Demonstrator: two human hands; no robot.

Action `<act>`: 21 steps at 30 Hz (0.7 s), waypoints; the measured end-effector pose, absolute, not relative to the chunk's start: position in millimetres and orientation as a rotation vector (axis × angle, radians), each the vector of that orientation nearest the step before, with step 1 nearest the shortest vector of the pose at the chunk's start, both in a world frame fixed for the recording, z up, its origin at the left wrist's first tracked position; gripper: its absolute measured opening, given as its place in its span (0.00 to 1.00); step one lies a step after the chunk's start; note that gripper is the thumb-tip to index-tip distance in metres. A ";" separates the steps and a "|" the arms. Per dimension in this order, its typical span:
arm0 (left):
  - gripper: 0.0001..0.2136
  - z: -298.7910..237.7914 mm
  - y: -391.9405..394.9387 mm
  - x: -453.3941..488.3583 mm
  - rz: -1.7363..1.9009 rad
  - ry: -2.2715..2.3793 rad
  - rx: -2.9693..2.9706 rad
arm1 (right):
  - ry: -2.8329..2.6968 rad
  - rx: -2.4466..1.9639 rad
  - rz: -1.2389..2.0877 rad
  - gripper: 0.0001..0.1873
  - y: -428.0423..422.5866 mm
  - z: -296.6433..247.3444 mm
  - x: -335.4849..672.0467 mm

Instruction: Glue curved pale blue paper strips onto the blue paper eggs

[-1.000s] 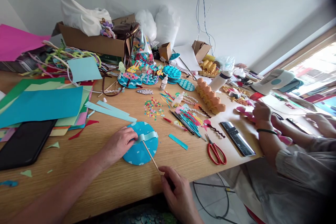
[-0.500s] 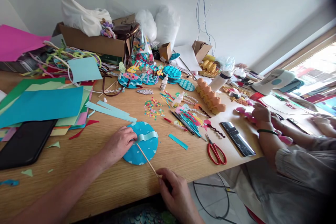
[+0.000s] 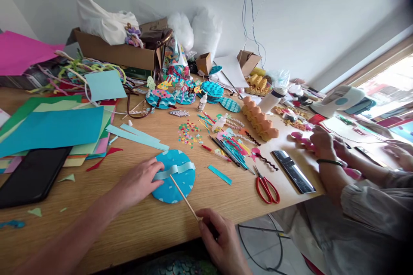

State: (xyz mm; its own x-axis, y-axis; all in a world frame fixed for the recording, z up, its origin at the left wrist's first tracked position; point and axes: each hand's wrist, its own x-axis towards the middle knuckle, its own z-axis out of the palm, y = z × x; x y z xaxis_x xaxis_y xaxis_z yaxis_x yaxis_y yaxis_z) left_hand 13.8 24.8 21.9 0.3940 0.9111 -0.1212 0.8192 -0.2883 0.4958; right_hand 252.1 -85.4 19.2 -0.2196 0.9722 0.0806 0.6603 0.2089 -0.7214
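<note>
A blue paper disc (image 3: 180,189) lies flat on the table, with small pale marks round its edge. Across it runs a light-blue paper strip (image 3: 183,166), bent up into a wave near its right end. My left hand (image 3: 142,178) rests at the disc's left side, thumb and fingers apart around the strip's left end. Between thumb and fingers of my right hand (image 3: 219,234) is a thin wooden stick (image 3: 184,199), whose far tip reaches the disc just below the strip.
Red-handled scissors (image 3: 267,190) and a dark phone-like slab (image 3: 293,172) lie to the right. Coloured paper sheets (image 3: 51,126) and a black phone (image 3: 32,176) are left. Glue bottles (image 3: 202,102) stand behind confetti (image 3: 189,132). A co-worker's hands (image 3: 324,144) hold pink pieces.
My left fingers have spread and drawn back left, uncovering more of the strip. The stick's tip has moved slightly right and up. The strip now lies flatter on its left part.
</note>
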 end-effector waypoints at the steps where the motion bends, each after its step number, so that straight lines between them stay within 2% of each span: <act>1: 0.08 20.7 23.2 13.7 0.239 1.486 2.172 | -1.955 -1.524 0.779 0.11 -86.5 18.3 254.7; 12: 0.05 13.3 24.1 18.7 0.256 1.497 2.148 | -1.863 -1.638 0.861 0.11 -75.4 18.2 242.8; 21: 0.13 14.1 29.3 18.2 0.433 1.416 2.034 | -1.827 -1.565 0.925 0.11 -72.0 14.6 238.8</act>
